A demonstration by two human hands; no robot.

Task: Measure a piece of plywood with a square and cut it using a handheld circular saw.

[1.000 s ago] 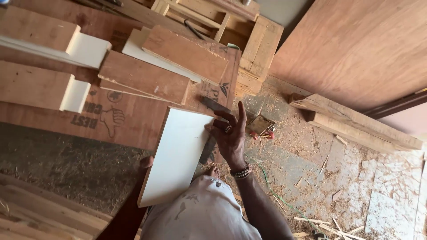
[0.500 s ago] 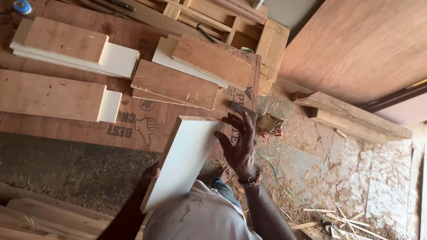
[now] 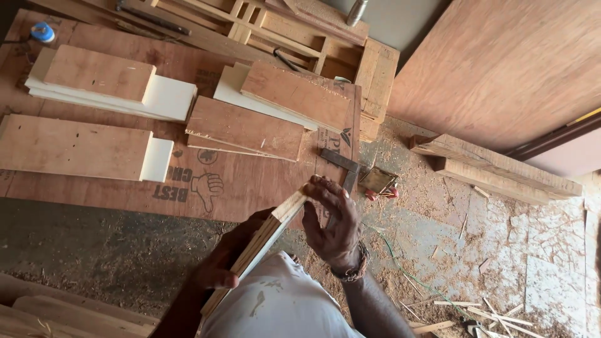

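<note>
I hold a narrow plywood board (image 3: 266, 241) turned on edge, so its layered edge faces me and its white face points down to the right. My left hand (image 3: 225, 263) grips it from the left near the middle. At the board's far end my right hand (image 3: 332, 225) has its fingers curled over the top corner. A metal try square (image 3: 343, 168) lies on the plywood sheet just beyond my right hand.
A large plywood sheet (image 3: 100, 194) carries several stacked brown and white boards (image 3: 250, 128). A wooden frame (image 3: 275, 37) lies behind. Timber beams (image 3: 494, 169) rest on the sawdust-strewn floor at right. A small box (image 3: 379, 181) sits near the square.
The board has been turned from lying flat with its white face up to standing on edge. My view has shifted, so the stacked boards sit lower in frame.
</note>
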